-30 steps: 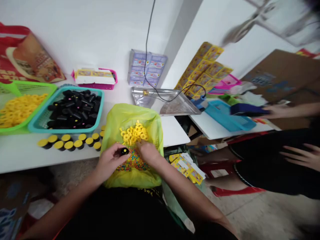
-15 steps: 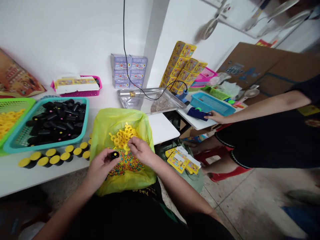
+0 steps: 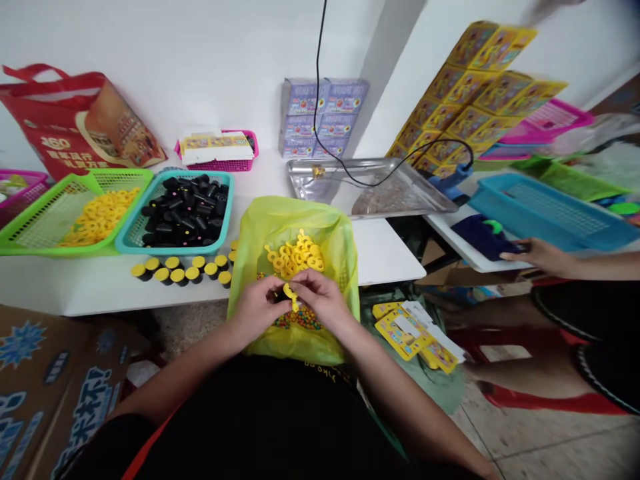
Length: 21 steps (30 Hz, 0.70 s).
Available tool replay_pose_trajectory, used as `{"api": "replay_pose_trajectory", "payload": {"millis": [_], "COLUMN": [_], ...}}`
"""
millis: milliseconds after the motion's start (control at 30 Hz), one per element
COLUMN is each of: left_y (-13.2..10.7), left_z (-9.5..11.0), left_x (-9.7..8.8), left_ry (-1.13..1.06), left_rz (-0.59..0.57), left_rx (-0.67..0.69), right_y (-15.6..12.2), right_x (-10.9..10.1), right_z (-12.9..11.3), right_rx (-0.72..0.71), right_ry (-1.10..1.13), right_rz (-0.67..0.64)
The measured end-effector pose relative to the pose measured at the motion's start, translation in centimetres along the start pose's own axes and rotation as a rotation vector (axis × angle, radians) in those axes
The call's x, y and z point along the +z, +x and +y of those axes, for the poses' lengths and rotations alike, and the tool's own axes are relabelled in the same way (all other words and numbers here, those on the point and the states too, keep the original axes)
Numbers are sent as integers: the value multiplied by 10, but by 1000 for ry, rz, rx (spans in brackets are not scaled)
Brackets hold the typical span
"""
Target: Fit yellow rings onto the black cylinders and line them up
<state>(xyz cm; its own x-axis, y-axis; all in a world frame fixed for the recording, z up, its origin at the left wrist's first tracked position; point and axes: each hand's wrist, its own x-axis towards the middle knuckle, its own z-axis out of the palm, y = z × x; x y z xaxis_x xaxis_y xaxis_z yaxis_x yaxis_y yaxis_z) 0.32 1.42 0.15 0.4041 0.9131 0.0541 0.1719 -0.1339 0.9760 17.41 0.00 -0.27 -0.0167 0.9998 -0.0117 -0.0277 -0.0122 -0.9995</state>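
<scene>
Above a basket lined with a yellow plastic bag (image 3: 250, 230), both my hands meet. Fingers of my left hand (image 3: 256, 305) are closed round a small black cylinder (image 3: 275, 292), mostly hidden by them. My right hand (image 3: 323, 293) pinches a yellow plastic ring piece (image 3: 295, 304) with a small stem, held against the cylinder's end. Beneath my hands lie more yellow ring pieces (image 3: 295, 259) in a heap and many small coloured beads (image 3: 303, 320).
Black cylinders fill a teal basket (image 3: 230, 200); a green basket (image 3: 30, 207) holds yellow rings. Yellow-topped cylinders (image 3: 177, 276) line the table edge. Behind stands a metal tray (image 3: 370, 207). At right, a co-worker's hand (image 3: 540, 255) touches a dark blue thing (image 3: 483, 237).
My right hand has lifted a yellow ring piece from the heap and brought it to the black cylinder in my left hand. The view has turned left.
</scene>
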Motion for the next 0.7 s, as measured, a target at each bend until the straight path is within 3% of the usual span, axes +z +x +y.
{"api": "replay_pose_trajectory", "payload": {"millis": [133, 367, 567, 700], "left_y": [0, -1, -1, -5], "left_z": [0, -1, 2, 5], "left_x": [1, 1, 1, 3], "left_ry": [143, 400, 352, 252], "left_rz": [60, 152, 154, 167], "left_rx": [52, 209, 196, 154], "right_y": [-1, -7, -13, -14], "right_x": [4, 15, 23, 21], "right_z": [4, 3, 1, -2], "right_rx": [-41, 103, -37, 56], "right_ry": [-14, 156, 101, 176], "right_rz": [38, 36, 172, 152]}}
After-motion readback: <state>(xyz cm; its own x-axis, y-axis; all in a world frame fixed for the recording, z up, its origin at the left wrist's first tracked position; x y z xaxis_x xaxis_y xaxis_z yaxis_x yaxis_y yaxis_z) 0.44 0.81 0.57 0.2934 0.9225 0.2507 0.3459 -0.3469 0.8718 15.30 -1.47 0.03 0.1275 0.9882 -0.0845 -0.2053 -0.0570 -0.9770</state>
